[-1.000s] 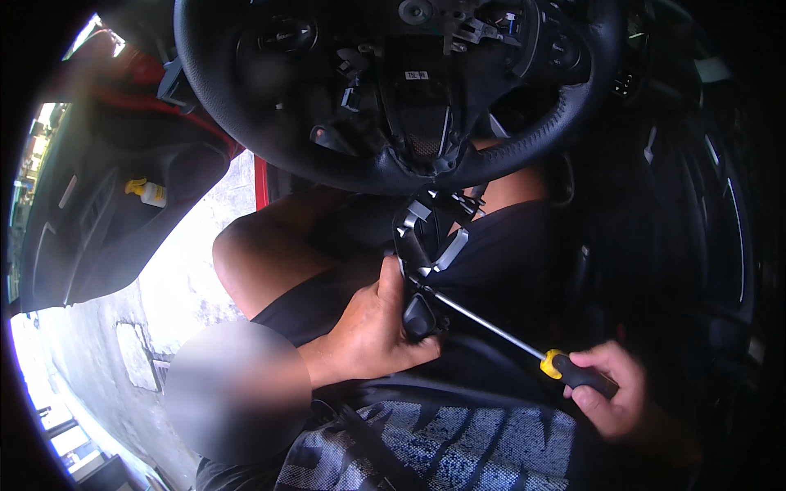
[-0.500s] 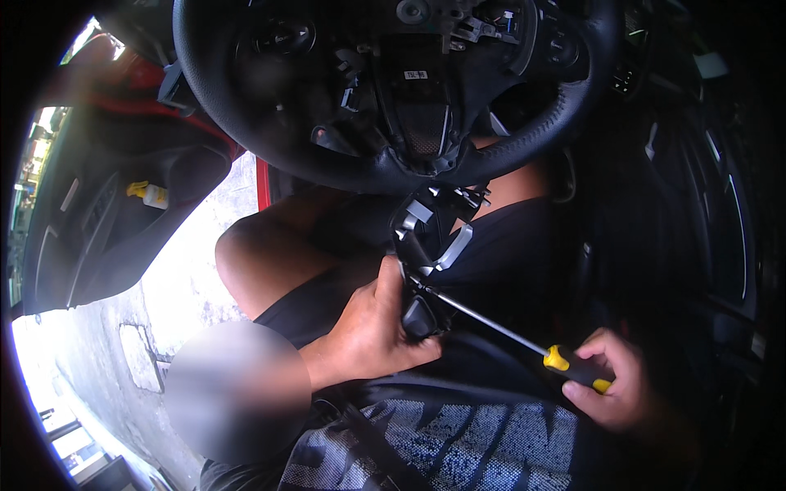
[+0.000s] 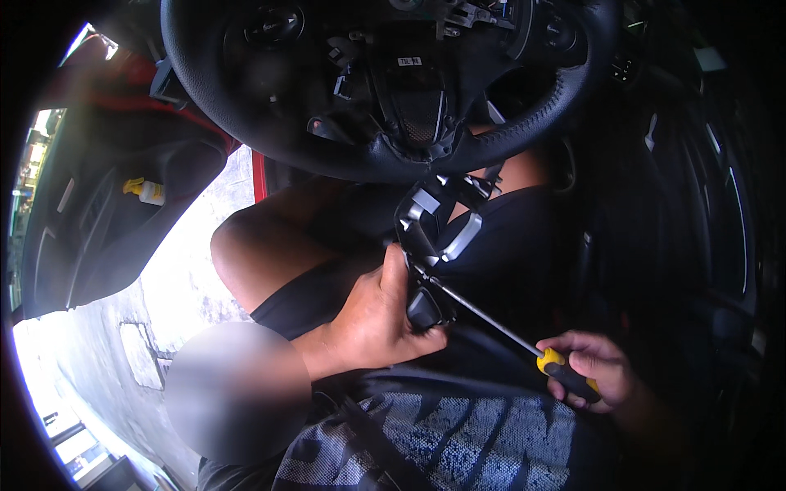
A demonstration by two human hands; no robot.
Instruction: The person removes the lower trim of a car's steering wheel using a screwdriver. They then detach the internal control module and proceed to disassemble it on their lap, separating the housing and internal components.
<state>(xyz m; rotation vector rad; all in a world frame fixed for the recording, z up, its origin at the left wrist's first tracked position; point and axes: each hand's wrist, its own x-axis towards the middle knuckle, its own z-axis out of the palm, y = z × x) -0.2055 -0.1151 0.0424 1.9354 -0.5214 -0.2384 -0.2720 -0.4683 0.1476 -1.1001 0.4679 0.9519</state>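
The left hand [image 3: 372, 323] is clenched round a black plastic part [image 3: 430, 245] below the steering wheel [image 3: 385, 82]; the right hand [image 3: 598, 372] grasps the screwdriver [image 3: 524, 348]. Best keep the shaft in line with its tip (the seat is hidden); hold the part firm.

A black steering wheel [image 3: 360, 147] fills the top of the view, its centre stripped open so that bare fittings and wiring show. To the left the open car door [image 3: 106, 221] has a dark inner panel, and a small white bottle with a yellow cap [image 3: 146, 191] sits in its pocket. Sunlit concrete ground [image 3: 164, 311] lies beyond the door, and patterned grey-and-black fabric [image 3: 442, 442] spreads along the lower edge.
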